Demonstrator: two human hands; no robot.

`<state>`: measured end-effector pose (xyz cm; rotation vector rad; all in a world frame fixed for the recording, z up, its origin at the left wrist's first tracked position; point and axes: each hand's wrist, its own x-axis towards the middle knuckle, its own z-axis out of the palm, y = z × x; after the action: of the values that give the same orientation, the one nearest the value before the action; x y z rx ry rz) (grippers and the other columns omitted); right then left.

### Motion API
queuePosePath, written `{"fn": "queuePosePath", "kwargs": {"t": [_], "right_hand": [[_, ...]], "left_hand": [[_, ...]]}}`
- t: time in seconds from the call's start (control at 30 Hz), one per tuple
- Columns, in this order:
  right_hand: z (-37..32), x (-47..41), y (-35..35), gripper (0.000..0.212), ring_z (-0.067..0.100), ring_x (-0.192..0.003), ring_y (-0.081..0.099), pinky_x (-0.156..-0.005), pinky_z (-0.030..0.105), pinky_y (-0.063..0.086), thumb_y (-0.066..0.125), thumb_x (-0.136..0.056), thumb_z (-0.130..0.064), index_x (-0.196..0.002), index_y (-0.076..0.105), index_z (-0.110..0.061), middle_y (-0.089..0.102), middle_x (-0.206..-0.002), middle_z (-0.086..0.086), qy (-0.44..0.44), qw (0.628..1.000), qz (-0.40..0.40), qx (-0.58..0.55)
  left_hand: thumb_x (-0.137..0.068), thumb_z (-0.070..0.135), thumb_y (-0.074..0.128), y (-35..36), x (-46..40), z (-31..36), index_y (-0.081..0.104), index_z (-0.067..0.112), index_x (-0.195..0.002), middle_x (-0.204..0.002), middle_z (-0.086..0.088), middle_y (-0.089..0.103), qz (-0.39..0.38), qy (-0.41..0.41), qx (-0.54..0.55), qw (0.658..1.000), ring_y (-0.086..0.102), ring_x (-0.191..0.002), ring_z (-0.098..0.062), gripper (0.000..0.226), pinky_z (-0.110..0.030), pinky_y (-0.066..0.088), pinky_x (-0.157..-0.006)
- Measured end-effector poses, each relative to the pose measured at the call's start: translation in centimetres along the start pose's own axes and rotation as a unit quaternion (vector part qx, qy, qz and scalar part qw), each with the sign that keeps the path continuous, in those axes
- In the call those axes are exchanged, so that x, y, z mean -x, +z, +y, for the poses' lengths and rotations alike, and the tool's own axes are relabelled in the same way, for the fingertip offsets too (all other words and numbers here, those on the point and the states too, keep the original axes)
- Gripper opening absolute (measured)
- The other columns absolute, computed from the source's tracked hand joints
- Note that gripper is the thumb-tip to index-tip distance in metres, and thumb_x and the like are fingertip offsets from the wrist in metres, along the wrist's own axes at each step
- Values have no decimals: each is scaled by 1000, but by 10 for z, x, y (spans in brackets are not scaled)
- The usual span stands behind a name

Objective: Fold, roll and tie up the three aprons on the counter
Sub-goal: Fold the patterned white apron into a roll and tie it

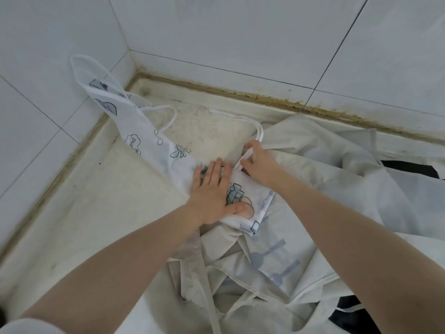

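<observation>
Fabric on the printed white apron looks thin, light and floppy, so it'll probably slide unless pinned. It lies folded long across the counter corner. Left hand presses it flat, fingers straight; right hand pinches the folded end, and I'd roll from there.

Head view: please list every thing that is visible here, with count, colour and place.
printed apron: one, white with blue-grey drawings, folded into a long strip from the corner to the hands.
beige apron: one, crumpled at right, partly under the strip.
dark cloth: black patches, far right; item unclear.
counter: one, off-white, stained.
wall tiles: white, behind.
left hand: flat, pressing the strip.
right hand: pinching the strip's white edge.
</observation>
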<state>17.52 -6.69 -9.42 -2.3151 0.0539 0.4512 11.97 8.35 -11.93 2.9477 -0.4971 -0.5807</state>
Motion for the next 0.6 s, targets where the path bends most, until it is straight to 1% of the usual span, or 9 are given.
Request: {"fn": "queuePosePath", "kwargs": {"t": [0.07,0.13,0.17,0.23,0.33,0.4,0.5,0.57,0.6], "right_hand": [[0,9,-2,74,18,-72,55,-66,27,42,58,-91,-19,-147,9,-22,52,-76,2,-42,997,-61,25],[-2,17,2,91,19,-72,54,-65,25,41,66,-85,-19,-149,2,-25,52,-83,5,-74,988,-100,94],[-2,19,6,92,24,-80,56,-69,27,41,69,-82,-21,-149,5,-25,53,-93,10,-81,984,-100,126],[-4,21,14,79,31,-98,57,-80,35,46,70,-82,-26,-143,20,-25,52,-115,16,-75,978,-79,176],[-10,21,20,55,31,-101,57,-85,40,48,64,-85,-34,-130,34,-23,54,-118,13,-21,971,-72,228],[-9,19,22,51,30,-105,56,-87,40,47,61,-87,-38,-129,38,-22,54,-119,11,12,969,-70,237],[-12,24,25,51,28,-112,52,-90,38,44,57,-89,-41,-132,37,-22,52,-125,8,55,962,-45,263],[-21,31,28,65,30,-121,45,-94,37,38,56,-90,-41,-141,25,-15,44,-133,11,58,937,6,343],[-26,35,28,70,30,-122,43,-95,36,37,58,-90,-37,-143,19,-11,40,-136,14,41,922,40,383]], "left_hand": [[-85,71,30,1,-1,-2,-20,10,-146,-154,-12,-24,3,4,18,1000,-21,-143,-23,100,-44,-18,-113],[-92,59,32,0,-2,-7,-15,10,-147,-154,-10,-24,14,19,65,998,-19,-144,-20,87,-40,-17,-113],[-96,49,35,-1,-2,-10,-11,9,-148,-155,-10,-22,21,33,100,994,-17,-144,-19,81,-37,-16,-113],[-97,30,44,-5,-1,-18,1,6,-149,-157,-11,-12,49,58,170,983,-8,-145,-21,71,-33,-8,-116],[-90,20,58,-6,10,-28,32,9,-143,-148,-12,25,150,63,212,964,24,-138,-29,60,-34,17,-113],[-86,20,64,-5,19,-35,46,9,-132,-137,-13,37,261,3,185,947,32,-130,-31,51,-35,19,-107],[-84,10,62,-9,26,-45,44,5,-131,-139,-19,33,386,-140,209,888,28,-128,-36,51,-44,20,-106],[-86,6,59,-14,26,-53,37,3,-135,-141,-21,28,412,-237,284,832,31,-127,-39,54,-43,23,-106],[-88,6,58,-15,25,-57,32,3,-138,-140,-20,29,405,-265,356,800,35,-124,-37,57,-42,26,-106]]}}
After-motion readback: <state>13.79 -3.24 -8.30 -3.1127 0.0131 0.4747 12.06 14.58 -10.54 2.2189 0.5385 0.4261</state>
